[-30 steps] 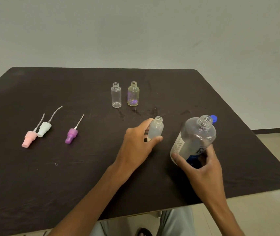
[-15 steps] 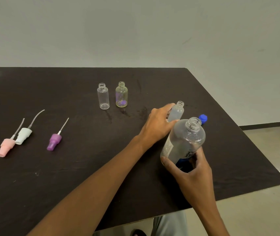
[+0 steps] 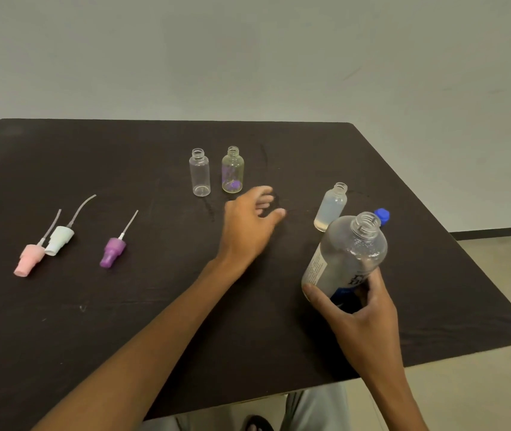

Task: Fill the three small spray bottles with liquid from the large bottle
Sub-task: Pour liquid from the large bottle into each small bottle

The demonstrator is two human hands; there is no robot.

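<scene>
My right hand [image 3: 360, 309] grips the large clear bottle [image 3: 346, 253], uncapped, tilted slightly left above the dark table [image 3: 123, 306]. A small frosted bottle [image 3: 331, 207] holding liquid stands just behind it, free of either hand. My left hand [image 3: 249, 227] hovers open over the table, between that bottle and two small bottles standing at the back: a clear one [image 3: 200, 172] and a yellowish one with a purple print [image 3: 232, 170]. Both look dry inside and have no tops on.
Three spray heads with dip tubes lie at the left: pink [image 3: 29, 259], white [image 3: 59, 239] and purple [image 3: 112, 251]. A blue cap [image 3: 382, 215] sits behind the large bottle. The table's right edge and near edge are close to my right hand.
My left hand carried the frosted bottle to the right, set it down beside the blue cap, let go and moved back left. The large bottle stayed in my right hand.
</scene>
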